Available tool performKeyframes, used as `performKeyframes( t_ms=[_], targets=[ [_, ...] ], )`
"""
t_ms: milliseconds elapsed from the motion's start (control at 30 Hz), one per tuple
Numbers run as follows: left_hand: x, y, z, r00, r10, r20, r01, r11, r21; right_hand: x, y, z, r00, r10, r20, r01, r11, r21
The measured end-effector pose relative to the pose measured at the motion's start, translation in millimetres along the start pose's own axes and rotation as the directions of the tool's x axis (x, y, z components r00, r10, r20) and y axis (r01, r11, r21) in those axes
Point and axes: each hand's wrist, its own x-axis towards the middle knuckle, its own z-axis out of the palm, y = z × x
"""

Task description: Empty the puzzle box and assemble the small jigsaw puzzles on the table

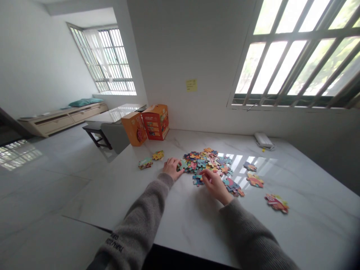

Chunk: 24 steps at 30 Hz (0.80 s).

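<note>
A heap of colourful jigsaw puzzle pieces [206, 159] lies on the white marbled table [180, 217]. At the heap's left edge, my left hand [171, 168] has its thumb and fingers closed on a pale green puzzle piece [183, 165]. My right hand [215, 186] is over the near side of the heap with its fingers curled together. Whatever its fingertips pinch is hidden. Just left of those fingertips are blue and teal pieces [197, 180]. Beside the right wrist lies a cluster of purple and pink pieces [233, 186].
Small groups of pieces lie at the left [145, 163] and right [277, 203]. Orange puzzle boxes [155, 123] stand at the back left. A white device with a cable [263, 140] rests near the wall at the back right. A yellow note [191, 85] sticks to the wall.
</note>
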Motion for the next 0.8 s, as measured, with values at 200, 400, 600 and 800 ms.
performKeyframes(
  t_ms=[200,400,600,800],
  targets=[
    [-14,26,-6.8,0.931,0.186,-0.313,-0.28,0.915,-0.291,1,-8,7,0.998,0.06,0.004,-0.059,0.982,0.177],
    [-35,63,0.6,0.896,0.322,-0.305,-0.435,0.772,-0.464,4,1,15,0.989,0.122,-0.087,-0.099,0.967,0.236],
    [-40,59,-2.6,0.94,0.31,-0.146,-0.332,0.724,-0.605,6,12,4,0.982,0.165,-0.094,-0.133,0.951,0.28],
    [-35,45,1.4,0.922,0.376,-0.087,-0.361,0.762,-0.537,3,-2,2,0.994,0.108,0.019,-0.109,0.96,0.257]
  ],
)
